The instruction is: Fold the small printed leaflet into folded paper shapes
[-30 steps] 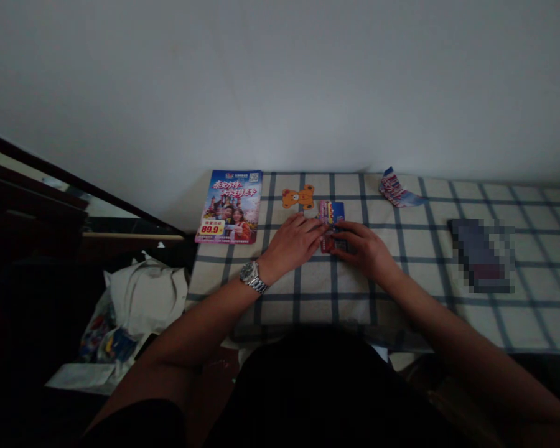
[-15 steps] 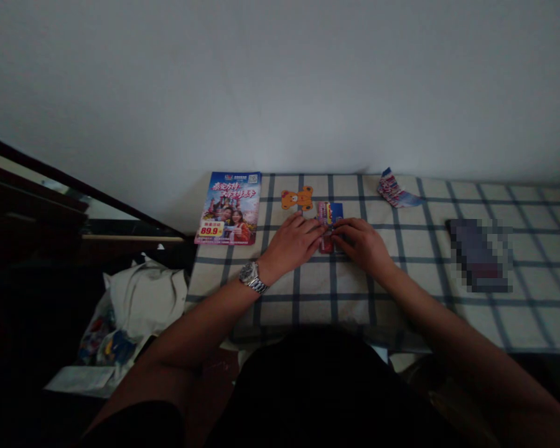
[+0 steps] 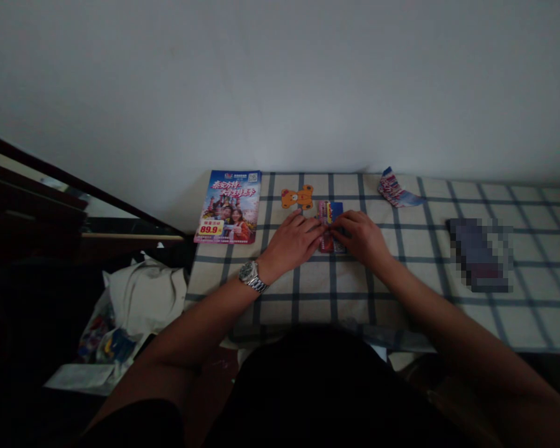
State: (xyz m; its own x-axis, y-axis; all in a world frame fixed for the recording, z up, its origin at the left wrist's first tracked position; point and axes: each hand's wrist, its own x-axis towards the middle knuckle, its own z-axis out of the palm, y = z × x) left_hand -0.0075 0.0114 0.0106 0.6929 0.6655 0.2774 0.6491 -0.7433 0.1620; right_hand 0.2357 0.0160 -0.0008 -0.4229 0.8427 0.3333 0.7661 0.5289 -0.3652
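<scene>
A small folded piece of printed paper [image 3: 336, 209], coloured pink, blue, yellow and red, lies on the checked cloth between my hands. My left hand [image 3: 298, 241] lies flat with fingers stretched out, its fingertips pressing the paper's left side. My right hand [image 3: 360, 236] has its fingers pinched together on the paper's middle, close to the left fingertips. What sits under the right fingertips is hidden. Just beyond the left hand rests a flat orange bear cutout [image 3: 297, 197]. On the left wrist is a metal watch [image 3: 251, 275].
A stack of printed flyers [image 3: 228, 211] lies at the cloth's left end. Near the wall is a torn, creased flyer piece [image 3: 396, 191]. A blurred dark flat object [image 3: 480, 255] lies right. White bags [image 3: 147, 289] stand below on the left. The checked cloth [image 3: 280, 308] meets the wall.
My right hand has shifted slightly left and away from me along the folded paper, uncovering more of its lower right part. The left hand stays in place.
</scene>
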